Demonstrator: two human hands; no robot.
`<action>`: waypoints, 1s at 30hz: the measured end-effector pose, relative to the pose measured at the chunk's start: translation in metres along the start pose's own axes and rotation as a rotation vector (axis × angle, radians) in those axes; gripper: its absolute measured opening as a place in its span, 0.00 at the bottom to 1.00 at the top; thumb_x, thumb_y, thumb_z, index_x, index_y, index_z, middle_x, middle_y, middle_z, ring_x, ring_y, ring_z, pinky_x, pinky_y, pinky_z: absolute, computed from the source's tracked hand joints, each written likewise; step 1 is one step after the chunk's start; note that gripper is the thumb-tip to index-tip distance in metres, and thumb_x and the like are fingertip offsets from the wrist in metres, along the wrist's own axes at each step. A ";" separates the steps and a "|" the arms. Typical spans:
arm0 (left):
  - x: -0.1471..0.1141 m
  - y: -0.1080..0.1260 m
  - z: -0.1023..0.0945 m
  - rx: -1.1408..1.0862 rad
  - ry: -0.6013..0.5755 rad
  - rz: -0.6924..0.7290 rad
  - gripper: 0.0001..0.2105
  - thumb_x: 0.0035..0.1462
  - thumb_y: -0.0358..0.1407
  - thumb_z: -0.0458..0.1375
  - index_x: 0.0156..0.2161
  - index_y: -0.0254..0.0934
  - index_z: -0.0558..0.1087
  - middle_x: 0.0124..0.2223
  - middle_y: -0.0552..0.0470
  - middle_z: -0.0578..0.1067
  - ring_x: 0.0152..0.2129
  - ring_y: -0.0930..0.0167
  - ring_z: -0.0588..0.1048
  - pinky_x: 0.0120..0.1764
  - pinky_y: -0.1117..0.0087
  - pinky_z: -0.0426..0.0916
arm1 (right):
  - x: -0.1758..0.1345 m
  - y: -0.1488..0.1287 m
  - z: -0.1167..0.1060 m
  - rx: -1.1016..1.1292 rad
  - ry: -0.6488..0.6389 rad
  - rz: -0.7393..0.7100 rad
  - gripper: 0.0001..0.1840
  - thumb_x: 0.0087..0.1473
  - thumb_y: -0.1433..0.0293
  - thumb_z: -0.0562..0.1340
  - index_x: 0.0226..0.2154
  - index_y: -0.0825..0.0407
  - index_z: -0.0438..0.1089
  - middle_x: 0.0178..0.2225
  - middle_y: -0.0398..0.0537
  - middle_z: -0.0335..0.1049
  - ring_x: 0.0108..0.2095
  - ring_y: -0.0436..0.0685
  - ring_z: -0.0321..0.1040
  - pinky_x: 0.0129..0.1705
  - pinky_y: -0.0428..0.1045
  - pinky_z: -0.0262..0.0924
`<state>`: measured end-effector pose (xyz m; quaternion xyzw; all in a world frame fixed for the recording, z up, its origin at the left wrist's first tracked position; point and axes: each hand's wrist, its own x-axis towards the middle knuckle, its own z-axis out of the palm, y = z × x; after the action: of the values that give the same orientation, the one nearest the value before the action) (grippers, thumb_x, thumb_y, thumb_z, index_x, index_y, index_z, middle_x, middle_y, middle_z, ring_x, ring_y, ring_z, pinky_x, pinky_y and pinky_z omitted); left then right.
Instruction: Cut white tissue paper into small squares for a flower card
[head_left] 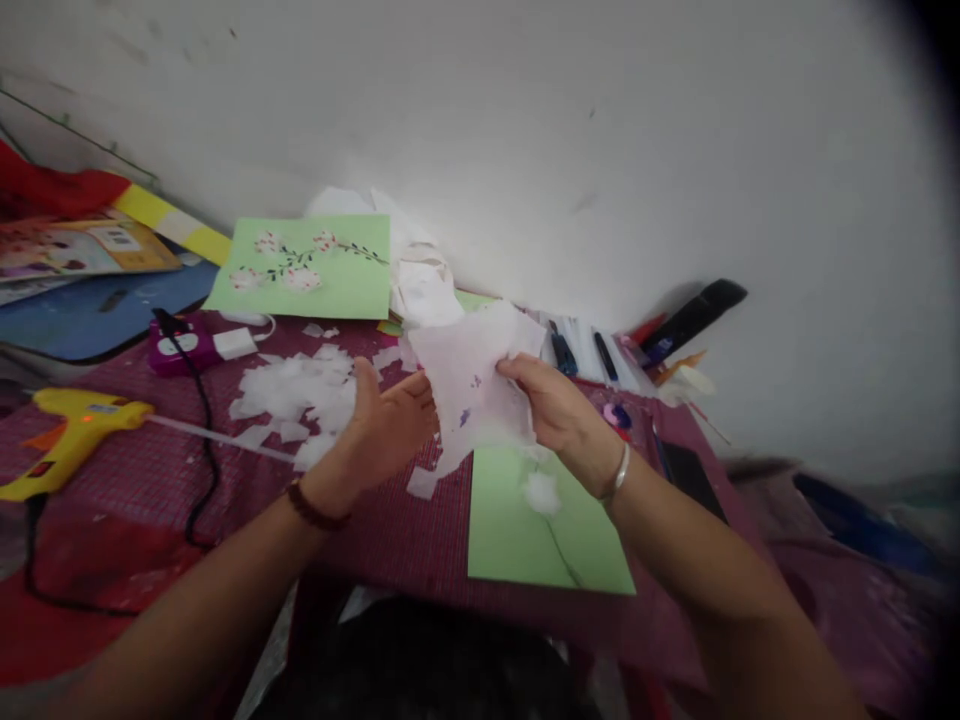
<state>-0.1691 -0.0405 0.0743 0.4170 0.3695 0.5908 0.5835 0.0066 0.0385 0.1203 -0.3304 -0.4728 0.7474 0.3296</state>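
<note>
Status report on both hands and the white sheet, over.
Right hand pinching white sheet. Left hand open beside it. Paper scraps scattered nearby.

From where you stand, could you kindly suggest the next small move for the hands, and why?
I would probably close the left hand on the white sheet, since only the right hand clearly grips it, while the left is open beside its edge.

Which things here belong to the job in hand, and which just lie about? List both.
Likely part of the job:
- thin white sheet, held in the right hand
- white scraps
- lower green card
- yellow glue gun

Probably just lying about:
- printed booklet
- blue board
</note>
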 end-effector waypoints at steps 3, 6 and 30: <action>-0.025 -0.002 0.002 -0.129 -0.029 -0.036 0.42 0.50 0.72 0.47 0.51 0.37 0.74 0.46 0.42 0.79 0.49 0.57 0.74 0.45 0.60 0.70 | -0.007 0.021 -0.004 0.003 0.001 0.022 0.12 0.39 0.67 0.69 0.30 0.48 0.71 0.31 0.45 0.79 0.35 0.60 0.76 0.37 0.54 0.71; -0.042 -0.010 0.006 -0.076 0.056 -0.041 0.28 0.46 0.49 0.69 0.50 0.37 0.74 0.46 0.47 0.80 0.45 0.61 0.76 0.44 0.65 0.70 | -0.016 0.038 -0.004 -0.027 -0.023 0.066 0.12 0.42 0.66 0.69 0.33 0.48 0.71 0.33 0.46 0.78 0.36 0.60 0.76 0.38 0.55 0.71; -0.070 0.031 -0.020 0.003 -0.018 -0.219 0.29 0.49 0.59 0.64 0.44 0.35 0.78 0.40 0.42 0.81 0.35 0.62 0.80 0.36 0.66 0.74 | -0.023 0.054 0.021 -0.254 -0.416 0.049 0.12 0.46 0.56 0.71 0.27 0.47 0.77 0.27 0.45 0.77 0.24 0.53 0.69 0.26 0.49 0.64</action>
<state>-0.2018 -0.1110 0.0907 0.3804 0.4087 0.5192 0.6471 -0.0067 -0.0085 0.0810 -0.2194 -0.6126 0.7417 0.1625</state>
